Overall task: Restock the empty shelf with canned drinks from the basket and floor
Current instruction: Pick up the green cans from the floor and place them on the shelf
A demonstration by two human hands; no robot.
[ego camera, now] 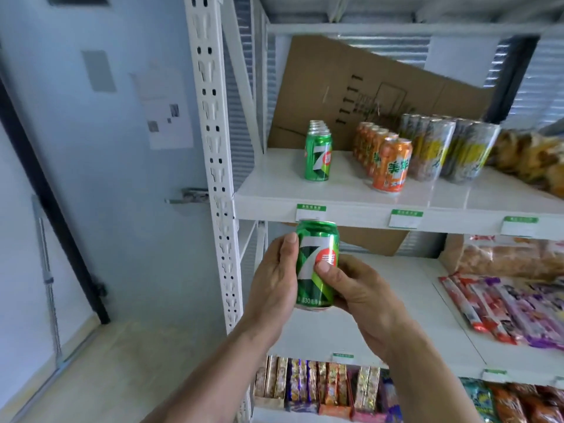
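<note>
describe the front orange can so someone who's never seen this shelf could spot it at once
Find the white shelf that carries rows of drink cans. The orange can stands at the front of the middle row, between the green cans and the taller silver-and-yellow cans. It alone among the front cans is orange.

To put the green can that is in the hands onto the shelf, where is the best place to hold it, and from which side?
Hold the green can round its middle from the right side with the right hand. It is upright and cylindrical, so fingers wrap it well, and its flat base stays free to land in front of the green can row.
</note>
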